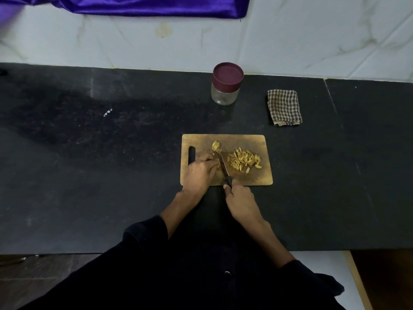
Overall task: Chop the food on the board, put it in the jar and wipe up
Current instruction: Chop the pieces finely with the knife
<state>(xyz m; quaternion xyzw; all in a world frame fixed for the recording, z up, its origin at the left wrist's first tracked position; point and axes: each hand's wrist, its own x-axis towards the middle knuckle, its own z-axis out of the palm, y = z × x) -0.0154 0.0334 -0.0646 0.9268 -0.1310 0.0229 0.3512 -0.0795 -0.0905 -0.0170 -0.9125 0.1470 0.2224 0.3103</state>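
Observation:
A wooden cutting board (254, 177) lies on the black counter. On its right half sits a pile of yellow chopped strips (244, 161); one uncut yellow lump (216, 146) lies further back. My right hand (240, 199) grips the black handle of a knife (224, 167), whose blade points away across the board. My left hand (201, 170) has its fingers curled on a small piece of food right beside the blade. A clear jar (225, 95) with a maroon lid on it stands behind the board. A folded checked cloth (284, 107) lies to the jar's right.
The black stone counter (89, 164) stretches wide to the left and right of the board. A white tiled wall (290, 41) rises behind it, with purple fabric (134, 5) hanging at the top. The counter's front edge runs just before my body.

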